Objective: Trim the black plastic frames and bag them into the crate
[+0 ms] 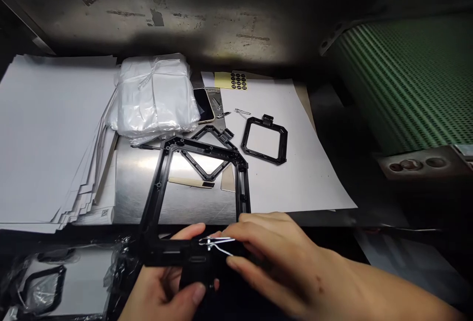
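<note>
My left hand [166, 286] grips a black plastic frame [153, 197] by its lower edge, thumb over the dark tab there. The frame is tilted up toward the back of the bench. Between the thumb and fingers of my right hand [281, 257] is a silver nail clipper [218, 243]. Its jaws are at the frame's lower edge, near the tab; I cannot tell whether they touch it. Behind, a second black frame [199, 165] lies turned like a diamond, partly hidden. A third black frame [283, 143] lies on a white paper sheet [310, 173].
Stacked white sheets [55, 128] fill the left, beside a tied bundle of clear plastic bags [155, 96]. A phone [204, 105], small metal clippers [242, 112] and a sticker sheet [223, 80] lie behind. A green conveyor belt [414, 79] runs at right. Bagged frames [44, 289] sit lower left.
</note>
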`<state>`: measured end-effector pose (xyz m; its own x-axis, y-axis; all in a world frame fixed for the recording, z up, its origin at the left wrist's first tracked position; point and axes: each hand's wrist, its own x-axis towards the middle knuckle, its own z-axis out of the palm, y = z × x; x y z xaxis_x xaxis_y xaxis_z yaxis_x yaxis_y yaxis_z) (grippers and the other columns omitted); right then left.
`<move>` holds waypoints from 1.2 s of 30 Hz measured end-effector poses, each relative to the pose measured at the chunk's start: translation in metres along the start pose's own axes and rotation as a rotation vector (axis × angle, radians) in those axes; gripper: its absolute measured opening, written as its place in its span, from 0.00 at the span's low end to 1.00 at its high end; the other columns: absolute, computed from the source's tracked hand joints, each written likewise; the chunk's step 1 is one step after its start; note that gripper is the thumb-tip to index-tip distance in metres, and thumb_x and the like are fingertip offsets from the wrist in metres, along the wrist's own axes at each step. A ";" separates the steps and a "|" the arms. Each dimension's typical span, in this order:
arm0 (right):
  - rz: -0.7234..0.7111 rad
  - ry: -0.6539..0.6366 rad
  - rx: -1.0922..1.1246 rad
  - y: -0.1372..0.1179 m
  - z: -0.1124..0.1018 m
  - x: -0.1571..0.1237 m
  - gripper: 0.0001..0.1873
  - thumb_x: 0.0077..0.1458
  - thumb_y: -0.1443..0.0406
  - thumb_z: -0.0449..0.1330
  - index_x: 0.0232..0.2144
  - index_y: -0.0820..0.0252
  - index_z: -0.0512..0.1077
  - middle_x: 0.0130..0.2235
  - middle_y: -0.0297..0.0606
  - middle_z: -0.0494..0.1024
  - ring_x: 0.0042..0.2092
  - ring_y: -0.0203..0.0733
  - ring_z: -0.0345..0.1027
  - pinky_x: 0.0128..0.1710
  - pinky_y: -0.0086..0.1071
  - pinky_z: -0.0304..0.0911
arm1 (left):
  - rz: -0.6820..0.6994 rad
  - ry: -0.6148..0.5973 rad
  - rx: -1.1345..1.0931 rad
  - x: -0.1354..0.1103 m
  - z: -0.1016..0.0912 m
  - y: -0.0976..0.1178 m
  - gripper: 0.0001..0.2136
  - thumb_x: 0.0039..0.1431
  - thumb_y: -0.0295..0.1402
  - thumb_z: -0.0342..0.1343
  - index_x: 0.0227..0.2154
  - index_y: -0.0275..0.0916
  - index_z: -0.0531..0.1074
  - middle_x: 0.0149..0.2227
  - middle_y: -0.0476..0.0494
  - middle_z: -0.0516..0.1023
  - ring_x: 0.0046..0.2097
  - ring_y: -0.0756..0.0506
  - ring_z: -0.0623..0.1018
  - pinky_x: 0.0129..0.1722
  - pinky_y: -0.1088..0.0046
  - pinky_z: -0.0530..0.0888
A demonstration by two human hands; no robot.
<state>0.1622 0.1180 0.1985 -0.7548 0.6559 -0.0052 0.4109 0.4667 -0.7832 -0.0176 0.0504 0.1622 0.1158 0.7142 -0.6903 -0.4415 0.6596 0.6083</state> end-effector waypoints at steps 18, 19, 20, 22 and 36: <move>0.541 0.586 -0.619 0.166 0.045 -0.028 0.12 0.52 0.67 0.47 0.37 0.70 0.64 0.39 0.53 0.63 0.42 0.53 0.55 0.36 0.53 0.54 | -0.099 0.114 -0.281 0.042 -0.086 -0.069 0.08 0.29 0.23 0.58 0.15 0.40 0.66 0.24 0.47 0.74 0.45 0.35 0.70 0.42 0.60 0.65; 0.495 0.576 -0.645 0.161 0.050 -0.018 0.13 0.52 0.67 0.47 0.38 0.71 0.63 0.41 0.55 0.62 0.44 0.54 0.53 0.38 0.53 0.52 | -0.094 0.138 -0.324 0.043 -0.089 -0.073 0.08 0.28 0.23 0.57 0.14 0.40 0.65 0.22 0.48 0.72 0.43 0.36 0.71 0.42 0.60 0.65; 0.429 0.545 -0.653 0.153 0.057 -0.005 0.13 0.53 0.68 0.47 0.40 0.72 0.63 0.42 0.54 0.62 0.45 0.53 0.52 0.39 0.51 0.52 | -0.095 0.158 -0.368 0.045 -0.091 -0.076 0.08 0.28 0.22 0.56 0.14 0.40 0.64 0.21 0.49 0.70 0.41 0.36 0.72 0.42 0.59 0.65; 0.259 0.403 -0.632 0.135 0.071 0.027 0.12 0.54 0.68 0.47 0.40 0.70 0.63 0.40 0.48 0.64 0.43 0.45 0.54 0.41 0.41 0.55 | -0.095 0.184 -0.429 0.047 -0.095 -0.082 0.08 0.28 0.22 0.54 0.14 0.40 0.63 0.19 0.50 0.69 0.38 0.37 0.73 0.40 0.59 0.66; 0.207 -0.044 -0.401 0.103 0.094 0.110 0.10 0.57 0.69 0.42 0.40 0.66 0.58 0.25 0.33 0.66 0.24 0.34 0.58 0.23 0.27 0.55 | -0.185 0.133 -0.729 0.058 -0.110 -0.081 0.15 0.50 0.39 0.47 0.13 0.38 0.65 0.19 0.46 0.68 0.37 0.42 0.71 0.44 0.65 0.62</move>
<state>0.0730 0.1825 0.0585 -0.6537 0.7375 -0.1698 0.7143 0.5271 -0.4604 -0.0724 0.0129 0.0296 0.1569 0.5423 -0.8254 -0.9065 0.4107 0.0975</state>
